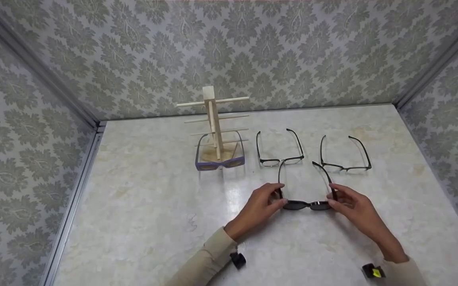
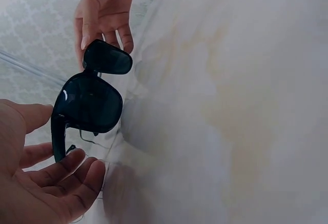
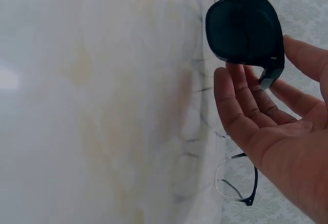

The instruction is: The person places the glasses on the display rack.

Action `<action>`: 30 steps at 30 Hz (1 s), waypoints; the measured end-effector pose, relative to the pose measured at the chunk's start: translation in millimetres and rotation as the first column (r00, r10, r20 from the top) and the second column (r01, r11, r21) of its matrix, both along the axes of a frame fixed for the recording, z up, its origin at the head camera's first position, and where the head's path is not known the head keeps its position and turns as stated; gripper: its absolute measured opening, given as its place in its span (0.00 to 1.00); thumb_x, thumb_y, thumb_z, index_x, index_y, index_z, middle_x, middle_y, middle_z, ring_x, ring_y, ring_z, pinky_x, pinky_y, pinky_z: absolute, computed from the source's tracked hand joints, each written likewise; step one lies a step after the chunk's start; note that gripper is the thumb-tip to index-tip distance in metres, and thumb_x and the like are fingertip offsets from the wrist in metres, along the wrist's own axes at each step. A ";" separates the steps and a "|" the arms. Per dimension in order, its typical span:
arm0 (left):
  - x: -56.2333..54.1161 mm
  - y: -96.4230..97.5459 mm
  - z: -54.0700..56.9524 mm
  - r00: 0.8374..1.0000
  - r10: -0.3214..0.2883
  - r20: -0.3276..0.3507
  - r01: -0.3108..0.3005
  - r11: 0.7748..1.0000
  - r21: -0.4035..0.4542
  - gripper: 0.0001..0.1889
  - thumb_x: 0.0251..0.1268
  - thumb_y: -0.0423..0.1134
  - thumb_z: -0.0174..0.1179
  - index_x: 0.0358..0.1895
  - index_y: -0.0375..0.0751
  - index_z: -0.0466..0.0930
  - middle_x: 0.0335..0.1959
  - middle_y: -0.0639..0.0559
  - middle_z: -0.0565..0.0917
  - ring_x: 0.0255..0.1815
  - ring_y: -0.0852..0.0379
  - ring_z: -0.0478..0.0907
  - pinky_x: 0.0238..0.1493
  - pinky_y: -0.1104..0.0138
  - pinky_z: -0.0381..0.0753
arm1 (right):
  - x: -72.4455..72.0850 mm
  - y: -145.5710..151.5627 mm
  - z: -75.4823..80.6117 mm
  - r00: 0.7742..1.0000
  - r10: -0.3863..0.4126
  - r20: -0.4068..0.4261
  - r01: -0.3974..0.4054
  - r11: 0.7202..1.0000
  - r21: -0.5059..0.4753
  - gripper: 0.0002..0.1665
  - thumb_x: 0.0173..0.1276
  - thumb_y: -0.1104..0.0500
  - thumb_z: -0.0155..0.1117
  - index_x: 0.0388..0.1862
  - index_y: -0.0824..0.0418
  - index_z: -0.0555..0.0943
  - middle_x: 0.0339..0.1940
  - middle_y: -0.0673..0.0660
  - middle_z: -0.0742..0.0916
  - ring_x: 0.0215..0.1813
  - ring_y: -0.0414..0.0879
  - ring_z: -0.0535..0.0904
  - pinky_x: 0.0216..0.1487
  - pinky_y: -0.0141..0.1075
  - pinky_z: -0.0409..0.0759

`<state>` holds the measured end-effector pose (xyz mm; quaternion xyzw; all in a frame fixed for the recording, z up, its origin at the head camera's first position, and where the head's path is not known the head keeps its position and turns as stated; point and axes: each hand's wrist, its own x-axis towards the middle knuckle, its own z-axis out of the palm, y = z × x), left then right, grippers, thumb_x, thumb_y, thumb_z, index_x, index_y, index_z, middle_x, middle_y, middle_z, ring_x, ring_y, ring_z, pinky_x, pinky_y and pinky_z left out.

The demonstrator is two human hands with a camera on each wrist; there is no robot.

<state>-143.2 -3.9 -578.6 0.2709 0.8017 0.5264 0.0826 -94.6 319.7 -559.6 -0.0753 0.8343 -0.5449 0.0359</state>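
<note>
Both hands hold a pair of black sunglasses (image 1: 308, 205) with dark lenses, one hand at each end of the frame. My left hand (image 1: 261, 203) pinches the left hinge end between thumb and fingers. At the other end my right hand (image 1: 353, 204) grips the right temple close to its hinge. The temples are unfolded and point away from me. In the left wrist view the sunglasses (image 2: 89, 101) stand above the table, casting a shadow on it. Seen from the right wrist, a dark lens (image 3: 243, 29) sits beside the thumb, with the fingers under the hinge.
A wooden display stand (image 1: 213, 123) with several crossbars rises at the back, with purple glasses (image 1: 220, 163) on its lower part. Two pairs of thin-framed glasses, one nearer the stand (image 1: 281, 160) and one farther right (image 1: 345, 168), lie unfolded on the marbled table (image 1: 141, 206). Patterned walls enclose the table.
</note>
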 end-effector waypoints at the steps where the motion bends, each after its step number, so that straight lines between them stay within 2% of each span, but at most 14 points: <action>1: 0.8 -0.6 0.4 1.000 -0.001 -0.005 0.001 1.000 0.002 0.25 0.82 0.40 0.68 0.73 0.29 0.78 0.54 0.41 0.87 0.52 0.56 0.84 0.53 0.65 0.86 | 0.0 0.0 0.4 1.000 0.002 -0.006 -0.002 1.000 0.002 0.30 0.81 0.63 0.71 0.78 0.68 0.77 0.58 0.69 0.89 0.55 0.40 0.88 0.49 0.34 0.90; 6: 6.7 -4.2 4.3 0.999 -0.009 -0.033 0.010 1.000 0.016 0.25 0.82 0.38 0.68 0.72 0.28 0.78 0.53 0.42 0.87 0.49 0.58 0.85 0.53 0.64 0.88 | 0.0 1.4 2.0 0.999 0.022 -0.039 -0.022 1.000 0.004 0.30 0.81 0.64 0.71 0.78 0.69 0.77 0.58 0.69 0.89 0.56 0.39 0.88 0.50 0.30 0.87; 11: 11.3 -6.5 10.8 0.997 -0.016 -0.069 0.016 1.000 0.001 0.25 0.81 0.39 0.68 0.72 0.28 0.79 0.53 0.44 0.87 0.51 0.51 0.86 0.53 0.60 0.88 | 0.2 3.6 3.9 0.999 0.030 -0.034 -0.030 1.000 -0.004 0.31 0.80 0.63 0.72 0.78 0.68 0.77 0.58 0.68 0.89 0.56 0.39 0.88 0.52 0.28 0.86; 20: 13.3 -9.6 19.1 0.997 -0.032 -0.077 0.029 0.999 -0.038 0.26 0.83 0.42 0.67 0.74 0.31 0.78 0.56 0.41 0.87 0.56 0.49 0.85 0.51 0.64 0.87 | 0.4 4.1 10.1 0.998 0.041 -0.042 -0.042 0.999 -0.032 0.32 0.80 0.64 0.72 0.78 0.69 0.76 0.58 0.68 0.89 0.57 0.41 0.88 0.55 0.28 0.86; 30: 16.3 -17.4 24.7 0.996 -0.002 -0.092 -0.001 1.000 -0.030 0.26 0.83 0.41 0.67 0.75 0.33 0.78 0.59 0.39 0.86 0.58 0.48 0.85 0.52 0.57 0.89 | -1.5 -3.5 16.7 0.995 0.059 -0.077 -0.062 0.997 -0.036 0.32 0.78 0.66 0.73 0.77 0.66 0.78 0.58 0.69 0.88 0.57 0.43 0.88 0.55 0.29 0.87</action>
